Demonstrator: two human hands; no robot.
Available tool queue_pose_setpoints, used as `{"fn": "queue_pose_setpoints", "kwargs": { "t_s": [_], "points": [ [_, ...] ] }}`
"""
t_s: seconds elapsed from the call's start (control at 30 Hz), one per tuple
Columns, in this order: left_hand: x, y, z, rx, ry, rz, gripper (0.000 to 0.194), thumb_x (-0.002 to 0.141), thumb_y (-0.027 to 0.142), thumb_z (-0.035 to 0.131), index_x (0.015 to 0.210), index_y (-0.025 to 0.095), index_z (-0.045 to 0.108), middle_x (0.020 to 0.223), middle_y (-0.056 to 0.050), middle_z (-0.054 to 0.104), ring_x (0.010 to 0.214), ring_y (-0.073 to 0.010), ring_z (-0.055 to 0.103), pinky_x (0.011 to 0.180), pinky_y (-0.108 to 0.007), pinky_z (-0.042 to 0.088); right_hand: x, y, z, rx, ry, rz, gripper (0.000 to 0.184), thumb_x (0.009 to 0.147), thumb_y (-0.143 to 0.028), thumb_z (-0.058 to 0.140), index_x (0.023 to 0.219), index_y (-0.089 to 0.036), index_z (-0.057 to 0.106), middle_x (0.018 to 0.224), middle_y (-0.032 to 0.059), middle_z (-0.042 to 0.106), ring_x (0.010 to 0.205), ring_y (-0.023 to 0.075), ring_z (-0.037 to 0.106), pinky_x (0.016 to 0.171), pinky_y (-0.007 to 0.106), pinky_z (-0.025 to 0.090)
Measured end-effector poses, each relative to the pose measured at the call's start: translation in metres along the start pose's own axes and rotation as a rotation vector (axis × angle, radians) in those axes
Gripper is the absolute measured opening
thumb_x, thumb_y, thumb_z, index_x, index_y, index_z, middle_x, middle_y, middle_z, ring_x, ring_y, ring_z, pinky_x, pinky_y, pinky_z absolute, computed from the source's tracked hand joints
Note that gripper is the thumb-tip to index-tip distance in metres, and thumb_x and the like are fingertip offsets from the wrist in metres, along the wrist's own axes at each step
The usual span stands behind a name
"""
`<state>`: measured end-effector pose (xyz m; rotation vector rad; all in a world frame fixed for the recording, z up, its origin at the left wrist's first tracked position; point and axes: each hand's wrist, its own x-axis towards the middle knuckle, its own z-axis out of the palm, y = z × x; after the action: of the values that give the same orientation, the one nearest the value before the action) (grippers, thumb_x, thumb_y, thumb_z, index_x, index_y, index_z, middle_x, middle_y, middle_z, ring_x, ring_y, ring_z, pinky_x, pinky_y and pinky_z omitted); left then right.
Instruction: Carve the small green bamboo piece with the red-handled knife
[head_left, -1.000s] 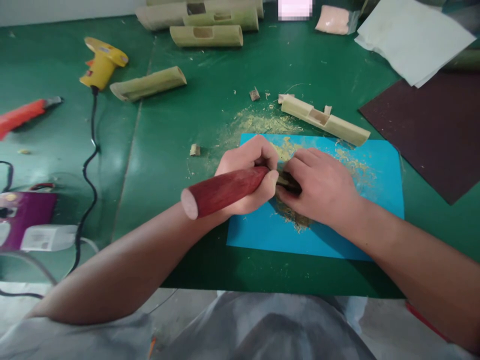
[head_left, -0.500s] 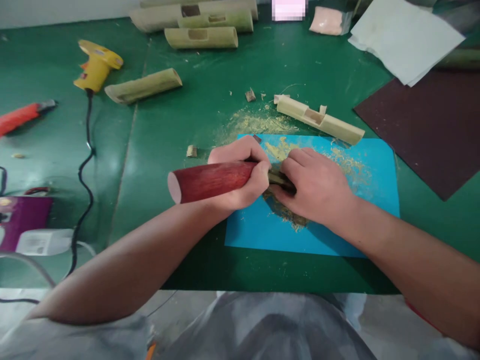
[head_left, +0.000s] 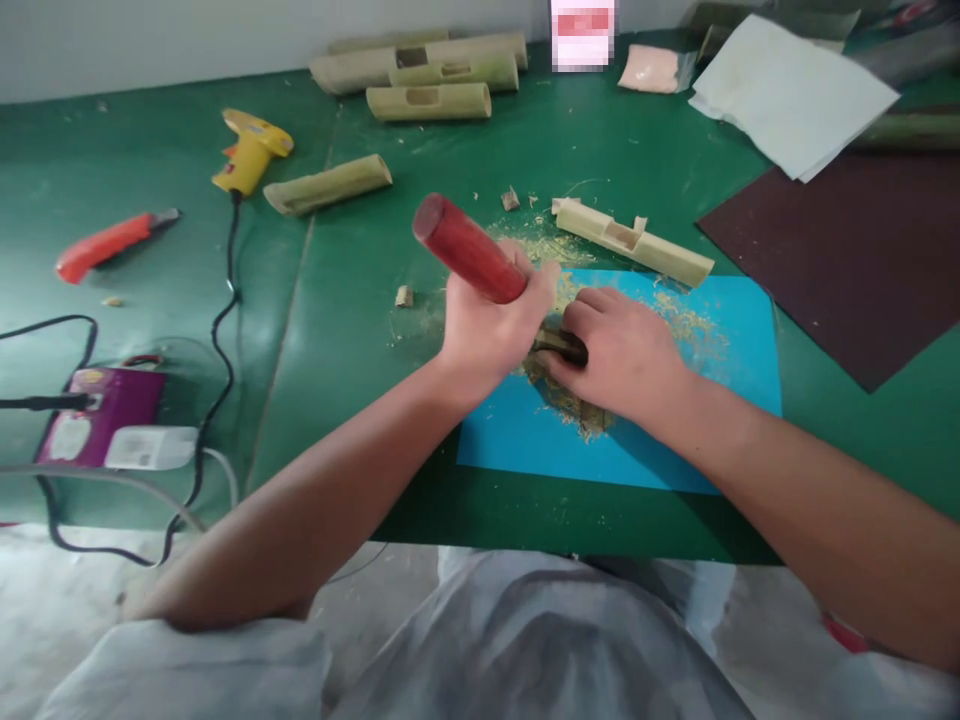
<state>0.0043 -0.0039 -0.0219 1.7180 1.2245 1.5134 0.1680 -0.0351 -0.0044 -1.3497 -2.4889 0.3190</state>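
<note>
My left hand [head_left: 499, 315] is closed around a tool with a thick red wooden handle [head_left: 472, 245]. The handle's butt points up and to the left, and the working end is hidden by my fingers. Close beside it, my right hand [head_left: 634, 345] grips a short dark bamboo piece [head_left: 559, 343], whose left end shows between the two hands. Under them lies a blue sheet [head_left: 667, 455] strewn with shavings [head_left: 581, 415]. A pale bamboo length with a cut-out notch [head_left: 664, 255] lies just beyond the sheet's far edge.
A yellow corded hot-tool [head_left: 251, 160], a red-handled cutter [head_left: 109, 245] and a purple box [head_left: 112, 400] lie left. Several bamboo tubes [head_left: 431, 102] line the back. White paper [head_left: 787, 105] overlaps a dark brown sheet [head_left: 847, 270] at right.
My left hand has turned, swinging the red handle from nearly level to steeply raised. My right hand keeps its hold on the bamboo. The camera view has shifted slightly.
</note>
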Motion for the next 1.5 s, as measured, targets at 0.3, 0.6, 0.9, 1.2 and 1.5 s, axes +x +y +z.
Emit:
{"fn": "queue_pose_setpoints", "kwargs": {
  "t_s": [0.3, 0.6, 0.9, 1.2, 1.5],
  "points": [
    [0.001, -0.002, 0.007, 0.027, -0.030, 0.117, 0.050, 0.093, 0.041, 0.072, 0.058, 0.021, 0.041, 0.057, 0.003, 0.040, 0.053, -0.0104, 0.038, 0.055, -0.032, 0.034, 0.000, -0.001, 0.002, -0.047, 0.013, -0.005, 0.022, 0.096, -0.035, 0.055, 0.093, -0.020, 0.070, 0.094, 0.0116, 0.071, 0.091, 0.0277, 0.061, 0.075, 0.040, 0.041],
    [0.004, -0.002, 0.001, -0.108, -0.075, 0.239, 0.056, 0.102, 0.057, 0.057, 0.060, 0.020, 0.054, 0.054, 0.003, 0.040, 0.048, -0.0083, 0.037, 0.049, -0.033, 0.029, 0.001, -0.002, -0.001, -0.028, -0.003, 0.010, 0.023, 0.095, -0.040, 0.061, 0.096, -0.018, 0.070, 0.097, 0.0130, 0.071, 0.092, 0.0285, 0.061, 0.079, 0.041, 0.044],
    [0.005, 0.000, 0.001, -0.112, -0.027, 0.093, 0.046, 0.096, 0.042, 0.069, 0.058, 0.022, 0.050, 0.059, 0.002, 0.041, 0.053, -0.0113, 0.038, 0.053, -0.035, 0.033, 0.000, 0.001, 0.002, 0.007, 0.019, 0.020, 0.023, 0.093, -0.042, 0.060, 0.091, -0.020, 0.066, 0.094, 0.0102, 0.069, 0.089, 0.0266, 0.060, 0.077, 0.039, 0.040],
    [0.004, 0.006, 0.002, -0.044, 0.016, 0.056, 0.047, 0.093, 0.040, 0.069, 0.057, 0.021, 0.045, 0.059, 0.002, 0.042, 0.055, -0.0112, 0.042, 0.056, -0.034, 0.036, 0.000, -0.001, -0.002, -0.010, -0.014, 0.014, 0.025, 0.094, -0.043, 0.058, 0.094, -0.020, 0.068, 0.095, 0.0110, 0.070, 0.091, 0.0273, 0.061, 0.079, 0.040, 0.042],
    [0.005, -0.014, 0.004, -0.248, 0.029, -0.010, 0.041, 0.096, 0.037, 0.070, 0.064, 0.022, 0.050, 0.062, 0.002, 0.049, 0.052, -0.0091, 0.043, 0.049, -0.034, 0.033, 0.002, -0.001, -0.003, 0.021, -0.017, 0.025, 0.021, 0.092, -0.041, 0.061, 0.090, -0.021, 0.066, 0.094, 0.0107, 0.070, 0.092, 0.0281, 0.062, 0.079, 0.040, 0.042]
  ]
}}
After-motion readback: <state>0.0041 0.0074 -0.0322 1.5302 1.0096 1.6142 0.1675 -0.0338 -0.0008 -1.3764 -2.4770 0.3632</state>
